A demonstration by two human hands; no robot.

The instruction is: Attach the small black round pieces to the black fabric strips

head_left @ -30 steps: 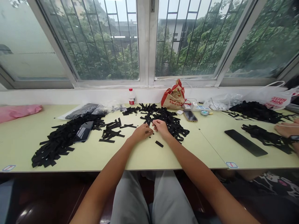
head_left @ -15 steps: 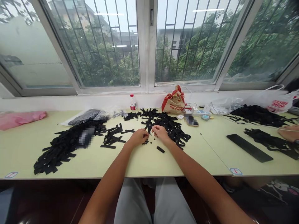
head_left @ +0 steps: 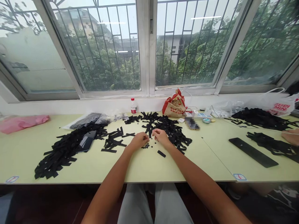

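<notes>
My left hand is closed, thumb and fingertips pinched together. Just right of it, my right hand pinches too, its fingertips a small gap away. Whatever either hand holds is too small to make out. Small round black pieces lie on the table under the left fingertips, and a few more are scattered toward the right hand. A short black strip lies alone below the right wrist. Behind and beside the right hand spreads a heap of black fabric strips. Loose black strips lie left of my left forearm.
A long pile of black strips with a dark phone on it fills the left. At the back stand a bottle and a red-brown bag. Rightward lie a black flat bar and another person's hand.
The view has tilted slightly upward, so the table sits lower in the picture. Both hands keep nearly the same pinched pose over the same spot.
</notes>
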